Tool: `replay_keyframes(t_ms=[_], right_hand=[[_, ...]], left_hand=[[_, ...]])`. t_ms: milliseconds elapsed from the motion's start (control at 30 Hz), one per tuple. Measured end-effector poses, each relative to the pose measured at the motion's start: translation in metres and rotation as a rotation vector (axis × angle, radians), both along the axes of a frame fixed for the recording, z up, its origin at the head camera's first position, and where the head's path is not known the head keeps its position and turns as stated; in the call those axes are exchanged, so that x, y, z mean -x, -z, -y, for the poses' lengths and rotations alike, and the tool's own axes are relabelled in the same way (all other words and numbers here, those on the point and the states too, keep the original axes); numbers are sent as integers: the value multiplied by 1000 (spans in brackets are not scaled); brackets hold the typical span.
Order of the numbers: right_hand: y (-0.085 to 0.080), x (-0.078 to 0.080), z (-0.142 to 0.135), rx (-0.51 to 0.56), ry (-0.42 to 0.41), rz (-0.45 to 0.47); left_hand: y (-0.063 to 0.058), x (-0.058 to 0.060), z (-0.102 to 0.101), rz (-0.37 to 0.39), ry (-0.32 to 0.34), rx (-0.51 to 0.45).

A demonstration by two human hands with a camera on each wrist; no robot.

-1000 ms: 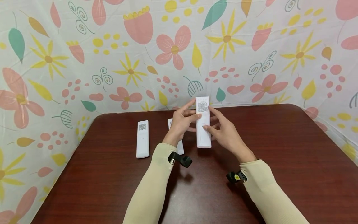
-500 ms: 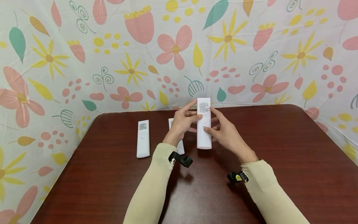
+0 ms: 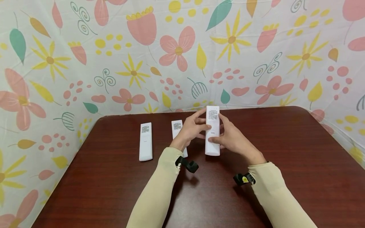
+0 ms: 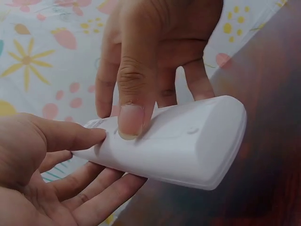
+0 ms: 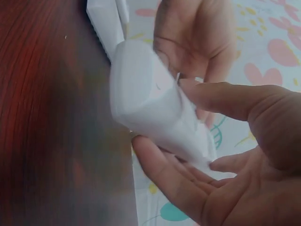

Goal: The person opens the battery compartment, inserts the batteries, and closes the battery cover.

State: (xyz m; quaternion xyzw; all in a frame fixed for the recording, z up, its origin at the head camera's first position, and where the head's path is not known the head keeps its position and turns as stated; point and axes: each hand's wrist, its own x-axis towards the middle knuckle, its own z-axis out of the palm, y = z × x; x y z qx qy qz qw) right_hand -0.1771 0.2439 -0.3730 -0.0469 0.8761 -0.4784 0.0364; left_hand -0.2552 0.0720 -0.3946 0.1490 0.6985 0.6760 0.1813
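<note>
Both hands hold a white remote control (image 3: 212,148) above the table, its back with a printed label facing up. My left hand (image 3: 190,130) grips its left side, thumb on the back and fingers beneath. My right hand (image 3: 235,138) holds the right side, its thumb on the lower back below a small dark mark. Seen in the left wrist view, the right thumb (image 4: 131,117) lies flat on the back of the remote (image 4: 181,141). In the right wrist view the remote (image 5: 138,89) is blurred, with right-hand fingers under it.
One white remote control (image 3: 145,142) lies label up at the left of the dark wooden table (image 3: 99,177). Another remote control (image 3: 177,126) lies beside it, partly hidden behind my left hand and wrist. A flowered cloth (image 3: 108,88) hangs behind the table.
The held remote has shifted right and slightly toward me, with both hands following. My right thumb now sits lower relative to the dark mark. The two remotes on the table stay put.
</note>
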Motion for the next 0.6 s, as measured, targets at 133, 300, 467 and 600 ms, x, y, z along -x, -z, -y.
replay_keyframes(t_ms=[133,300,467,600], right_hand=[[1,3,-1,-14,-1,47],[3,4,-2,-45,6,69],[7,5,-3,-54,7,99],[10,6,-5,-59,19,136]], left_hand=[[7,0,-6,5,1,9],[11,-1,-10,17,-10,10],[15,-1,-11,23,-13,43],[19,-2,-12,6,11,61]])
